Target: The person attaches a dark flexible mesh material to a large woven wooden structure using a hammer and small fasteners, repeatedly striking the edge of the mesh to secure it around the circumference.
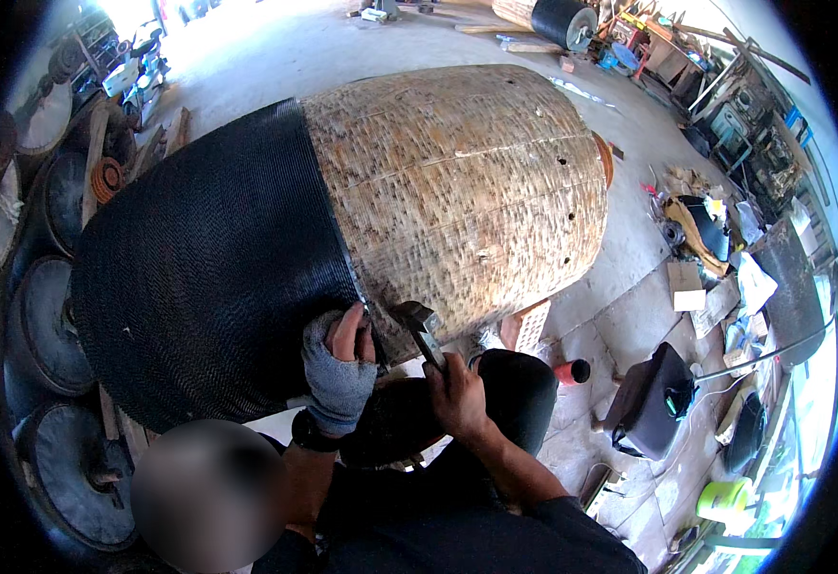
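One pale, dark-flecked cylindrical drum [457,182], black ribbed covering [209,249] toward nine o'clock, grey-gloved left hand [340,368] at covering's edge (grip cannot be told), right hand [457,394] clamped on metal-headed hammer [428,342].

The person I'm watching is wearing a black top [438,526], its short sleeve [586,536] ending near the right elbow and leaving the forearm [515,461] bare. On the left hand [341,359] a mottled grey fabric glove [335,394] is fitting snugly — fingers [347,328] are showing uncovered beyond it — and a thick black band [312,434] is circling the wrist. The right hand [457,397] is showing bare. Black trousers [524,387] are covering the knee.
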`<action>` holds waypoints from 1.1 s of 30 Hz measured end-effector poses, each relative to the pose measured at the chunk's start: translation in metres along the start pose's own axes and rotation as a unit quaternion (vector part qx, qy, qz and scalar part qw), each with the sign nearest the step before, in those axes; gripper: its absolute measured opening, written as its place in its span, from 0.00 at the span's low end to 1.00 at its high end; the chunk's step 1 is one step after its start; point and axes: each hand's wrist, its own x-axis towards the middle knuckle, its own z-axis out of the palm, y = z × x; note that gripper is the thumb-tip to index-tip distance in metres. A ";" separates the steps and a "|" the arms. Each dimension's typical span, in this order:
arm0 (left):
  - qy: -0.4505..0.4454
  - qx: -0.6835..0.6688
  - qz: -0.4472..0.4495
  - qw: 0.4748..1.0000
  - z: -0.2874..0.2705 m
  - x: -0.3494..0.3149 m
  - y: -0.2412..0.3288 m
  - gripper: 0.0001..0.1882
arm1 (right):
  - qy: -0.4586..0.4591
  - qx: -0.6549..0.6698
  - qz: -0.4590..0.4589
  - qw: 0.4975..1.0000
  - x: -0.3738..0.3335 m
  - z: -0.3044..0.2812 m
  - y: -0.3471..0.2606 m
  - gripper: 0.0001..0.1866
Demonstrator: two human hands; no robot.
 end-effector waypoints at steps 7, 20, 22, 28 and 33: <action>-0.084 0.015 -0.032 0.996 -0.011 0.011 0.005 0.29 | 0.002 0.039 -0.002 0.999 0.000 0.001 -0.001 0.11; -0.097 0.047 -0.082 0.991 -0.007 0.024 0.017 0.36 | -0.032 0.038 -0.030 0.998 -0.006 0.005 0.013 0.12; -0.084 0.074 -0.089 0.990 0.000 0.025 0.022 0.39 | -0.024 0.056 -0.030 0.998 -0.005 -0.002 0.000 0.11; -0.047 0.069 -0.060 0.995 0.002 0.026 0.022 0.42 | 0.001 0.046 -0.030 0.998 -0.001 -0.007 -0.024 0.11; -0.050 0.066 -0.091 0.992 0.002 0.026 0.023 0.42 | -0.014 0.016 -0.045 0.999 -0.007 -0.011 -0.017 0.10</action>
